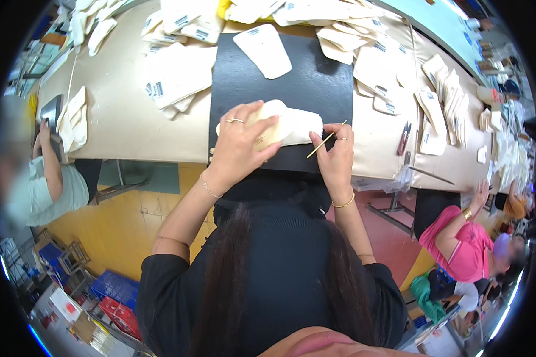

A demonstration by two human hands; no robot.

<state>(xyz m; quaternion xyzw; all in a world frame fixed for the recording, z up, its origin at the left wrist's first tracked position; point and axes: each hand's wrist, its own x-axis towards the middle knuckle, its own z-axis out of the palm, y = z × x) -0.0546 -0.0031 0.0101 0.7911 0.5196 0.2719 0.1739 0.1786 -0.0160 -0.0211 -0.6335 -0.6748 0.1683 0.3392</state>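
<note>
Left hand (239, 141) lies spread over a cream fabric piece (292, 126), fingers curled around its rounded left end and pressing it onto the black mat (280, 89) at the near edge of the table (131, 119). Right hand (335, 156) pinches a thin wooden stick (326, 139), tip angled up and away, just beside the piece's right end. Another cream piece (263, 50) lies farther back on the mat, with stacks of similar pieces (175, 74) on both sides.
</note>
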